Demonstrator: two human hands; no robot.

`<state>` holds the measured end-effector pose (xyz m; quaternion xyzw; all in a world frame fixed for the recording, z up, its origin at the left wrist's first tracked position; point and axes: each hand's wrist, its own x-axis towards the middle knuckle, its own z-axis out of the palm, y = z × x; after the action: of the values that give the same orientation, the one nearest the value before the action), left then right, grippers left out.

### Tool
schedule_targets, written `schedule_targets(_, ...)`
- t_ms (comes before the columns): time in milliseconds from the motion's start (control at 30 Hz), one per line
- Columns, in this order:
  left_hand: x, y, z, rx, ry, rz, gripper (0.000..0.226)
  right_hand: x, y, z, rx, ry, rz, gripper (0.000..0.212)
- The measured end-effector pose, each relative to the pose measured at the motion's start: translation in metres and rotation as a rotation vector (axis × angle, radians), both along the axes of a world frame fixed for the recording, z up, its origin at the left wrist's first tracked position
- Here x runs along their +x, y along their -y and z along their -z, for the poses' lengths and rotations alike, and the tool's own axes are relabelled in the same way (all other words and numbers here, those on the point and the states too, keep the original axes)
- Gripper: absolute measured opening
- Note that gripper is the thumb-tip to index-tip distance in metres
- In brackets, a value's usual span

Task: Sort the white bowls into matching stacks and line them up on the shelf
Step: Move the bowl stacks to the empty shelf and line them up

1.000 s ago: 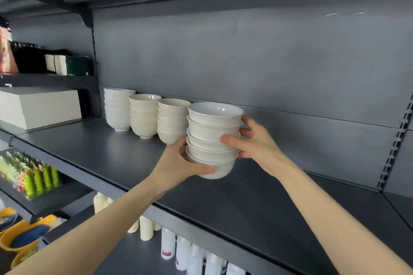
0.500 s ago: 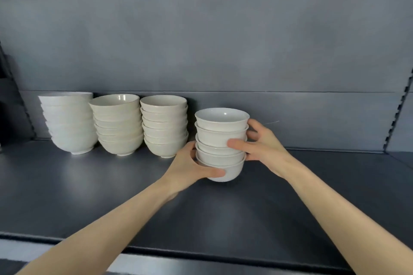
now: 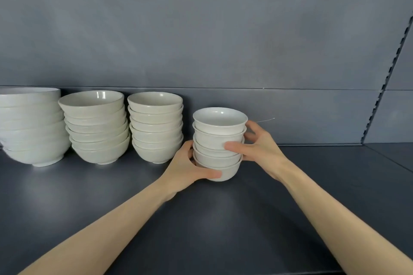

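In the head view, a stack of five small white bowls (image 3: 220, 143) sits at the right end of a row on the dark shelf (image 3: 223, 219), held between both hands. Whether its foot touches the shelf or hangs just above cannot be told.

The left hand (image 3: 185, 167) cups the lowest bowl, thumb laid across its front and fingers hidden behind. This low hold likely carries the weight. The right hand (image 3: 259, 145) takes the stack higher up. Its thumb presses the front near the middle bowls and its fingers curl round the far side, which likely stops the upper bowls tipping. Each grip is closed round the stack, not clenched. Both forearms reach in from below, wrists roughly level.

To the left stand three taller stacks: a big-bowl stack (image 3: 31, 127) cut by the frame edge, a middle stack (image 3: 96, 127) leaning a little, and a third stack (image 3: 156, 127) just beside the left hand. All are set close to the back panel (image 3: 201, 29). The held stack is slightly forward of that line, so it probably needs nudging back to match.
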<state>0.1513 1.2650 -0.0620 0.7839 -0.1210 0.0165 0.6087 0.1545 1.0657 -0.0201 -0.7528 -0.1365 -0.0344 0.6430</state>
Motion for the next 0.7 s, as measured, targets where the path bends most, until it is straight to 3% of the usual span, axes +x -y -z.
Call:
schedule_targets(300, 0.019, -0.004, 0.011, -0.071, 0.035, -0.014, 0.079, 0.024, -0.008, 0.003, 0.02, -0.011, -0.003, 0.08)
schedule_targets(700, 0.023, 0.001, 0.019, -0.086, 0.119, -0.293, 0.043, 0.045, -0.011, 0.008, 0.035, 0.011, -0.039, 0.076)
